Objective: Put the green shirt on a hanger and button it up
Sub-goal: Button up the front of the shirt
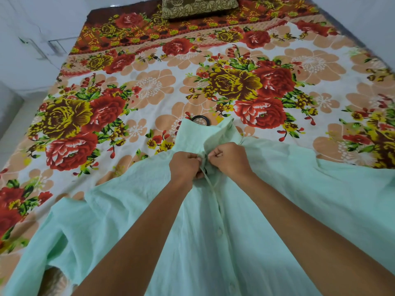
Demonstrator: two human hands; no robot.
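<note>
Both hands working the green shirt's top button

The left hand (184, 165) and right hand (227, 159) are pinching the green shirt (245, 221) just under its collar, the shirt lying spread across the floral bed (149, 86); the hanger hook (199, 120) is peeking out behind the collar, a pillow (198, 6) sitting at the head.

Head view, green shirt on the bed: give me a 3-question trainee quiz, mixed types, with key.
1. True or false: both hands grip the green shirt just below its collar.
2. Multiple choice: the black hanger hook shows
A. beyond the collar, on the bedsheet
B. in the left hand
C. beside the pillow
3. Fill in: the buttons nearer the camera than the right hand look ____.

Key
1. True: both pinch the front edges together near the top.
2. A
3. Unfastened, as far as can be told: two buttons sit exposed along the front edge.
</note>
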